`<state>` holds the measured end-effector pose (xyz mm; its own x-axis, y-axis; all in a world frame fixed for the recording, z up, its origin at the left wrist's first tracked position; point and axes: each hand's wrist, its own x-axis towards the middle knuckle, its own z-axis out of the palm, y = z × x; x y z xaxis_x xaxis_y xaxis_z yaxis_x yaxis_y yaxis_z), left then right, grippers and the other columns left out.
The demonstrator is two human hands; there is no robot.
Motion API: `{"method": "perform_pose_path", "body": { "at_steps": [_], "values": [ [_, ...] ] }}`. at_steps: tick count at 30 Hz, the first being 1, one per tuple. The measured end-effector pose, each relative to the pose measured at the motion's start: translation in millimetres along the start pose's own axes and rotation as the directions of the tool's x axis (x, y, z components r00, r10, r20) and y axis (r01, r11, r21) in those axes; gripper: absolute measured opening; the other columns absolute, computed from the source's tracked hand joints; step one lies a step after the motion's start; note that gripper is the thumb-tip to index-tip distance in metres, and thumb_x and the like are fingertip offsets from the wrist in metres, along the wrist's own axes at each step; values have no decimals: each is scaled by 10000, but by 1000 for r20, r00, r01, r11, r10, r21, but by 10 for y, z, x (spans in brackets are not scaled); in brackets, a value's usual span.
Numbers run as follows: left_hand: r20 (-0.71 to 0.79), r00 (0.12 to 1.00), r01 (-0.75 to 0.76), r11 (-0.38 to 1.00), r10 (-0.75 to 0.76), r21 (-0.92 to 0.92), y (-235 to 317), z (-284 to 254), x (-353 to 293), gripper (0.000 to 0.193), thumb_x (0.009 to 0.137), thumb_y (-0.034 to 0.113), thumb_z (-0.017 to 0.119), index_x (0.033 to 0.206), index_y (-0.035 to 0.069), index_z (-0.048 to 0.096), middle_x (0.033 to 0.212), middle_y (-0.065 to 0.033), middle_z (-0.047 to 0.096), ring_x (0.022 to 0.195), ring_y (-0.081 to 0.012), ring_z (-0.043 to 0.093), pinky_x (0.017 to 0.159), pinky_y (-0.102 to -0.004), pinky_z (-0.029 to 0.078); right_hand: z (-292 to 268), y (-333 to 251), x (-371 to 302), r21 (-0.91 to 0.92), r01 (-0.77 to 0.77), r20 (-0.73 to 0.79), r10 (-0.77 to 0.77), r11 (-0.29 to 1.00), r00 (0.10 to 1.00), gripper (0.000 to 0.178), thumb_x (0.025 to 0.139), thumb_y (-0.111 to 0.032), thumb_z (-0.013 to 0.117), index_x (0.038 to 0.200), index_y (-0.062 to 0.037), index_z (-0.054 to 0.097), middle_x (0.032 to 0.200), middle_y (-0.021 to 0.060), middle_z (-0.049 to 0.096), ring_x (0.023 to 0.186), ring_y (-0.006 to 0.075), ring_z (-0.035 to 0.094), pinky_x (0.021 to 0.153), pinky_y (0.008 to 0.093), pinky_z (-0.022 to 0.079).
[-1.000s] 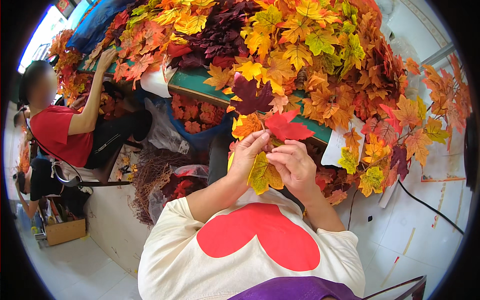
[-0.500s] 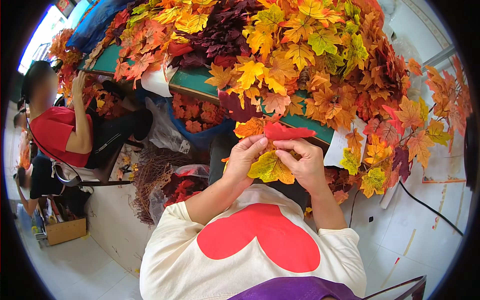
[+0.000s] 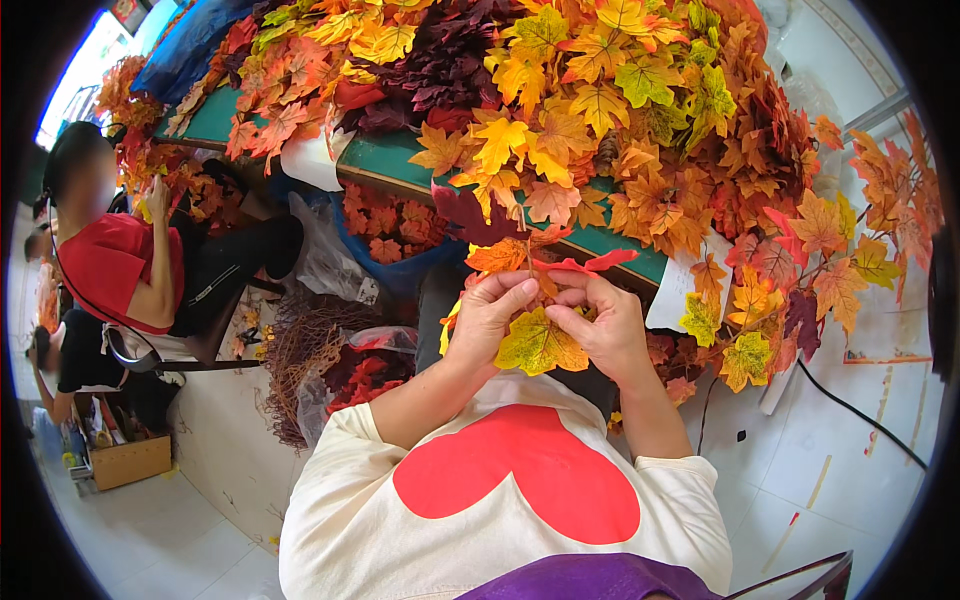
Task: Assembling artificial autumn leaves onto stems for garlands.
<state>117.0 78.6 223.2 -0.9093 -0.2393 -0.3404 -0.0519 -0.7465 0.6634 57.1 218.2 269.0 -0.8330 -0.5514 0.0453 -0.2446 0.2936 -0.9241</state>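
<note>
Both of my hands work close together on a spray of artificial maple leaves over my lap, at the table's near edge. My left hand (image 3: 497, 318) is closed, thumb and fingers pinching the spray's stem. Closed beside it, my right hand (image 3: 603, 322) pinches at the base of a red leaf (image 3: 590, 263), whose exact grip is hidden by the fingers. A dark purple leaf (image 3: 478, 214) and an orange leaf (image 3: 498, 256) stick out beyond the hands. Below the fingers hangs a yellow-green leaf (image 3: 540, 343).
Heaps of artificial leaves (image 3: 600, 105) cover the green table (image 3: 385, 155). A finished-looking leaf branch (image 3: 815, 240) stands at right. Bundled brown twigs (image 3: 305, 350) and a blue bag (image 3: 400, 270) of leaves are left of my legs. A person in red (image 3: 120, 260) sits farther left.
The red leaf has tipped flatter and shifted slightly right as my right hand turned at its base. The yellow-green leaf hangs slightly lower. At left, the other person's hand has come down.
</note>
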Motion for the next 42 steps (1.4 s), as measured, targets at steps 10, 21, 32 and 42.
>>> {"method": "perform_pose_path", "body": {
  "at_steps": [10, 21, 32, 42],
  "values": [
    [79, 994, -78, 997, 76, 23, -20, -3, -21, 150, 812, 87, 645, 931, 1, 617, 800, -41, 623, 691, -89, 557, 652, -229, 470, -19, -11, 0, 75, -48, 55, 44, 996, 997, 353, 713, 22, 647, 1063, 13, 596, 840, 63, 655, 749, 100, 605, 712, 235, 483],
    [83, 991, -107, 994, 106, 11, -42, -8, -15, 149, 809, 78, 647, 936, 4, 620, 786, -29, 617, 698, -87, 550, 658, -225, 457, -28, 124, -18, 109, -28, 6, 27, 994, 1000, 262, 713, -87, 696, 953, -8, 627, 834, 62, 634, 698, 107, 602, 656, 249, 470],
    [103, 989, -111, 993, 106, 41, -31, 7, -32, 144, 806, 84, 651, 920, 1, 623, 786, -34, 626, 697, -94, 563, 667, -235, 469, -32, 158, -20, 63, -22, 16, 21, 998, 1000, 220, 716, -106, 701, 904, -7, 647, 771, 74, 640, 695, 106, 598, 656, 253, 469],
    [91, 995, 35, 999, -33, -22, -27, 2, -36, 85, 829, 99, 619, 888, 37, 617, 790, -13, 619, 686, -78, 557, 653, -217, 464, 9, 102, -20, 278, -53, -4, 56, 959, 998, 276, 737, -51, 687, 996, -11, 598, 834, 23, 643, 745, 66, 582, 696, 214, 459]
  ]
}}
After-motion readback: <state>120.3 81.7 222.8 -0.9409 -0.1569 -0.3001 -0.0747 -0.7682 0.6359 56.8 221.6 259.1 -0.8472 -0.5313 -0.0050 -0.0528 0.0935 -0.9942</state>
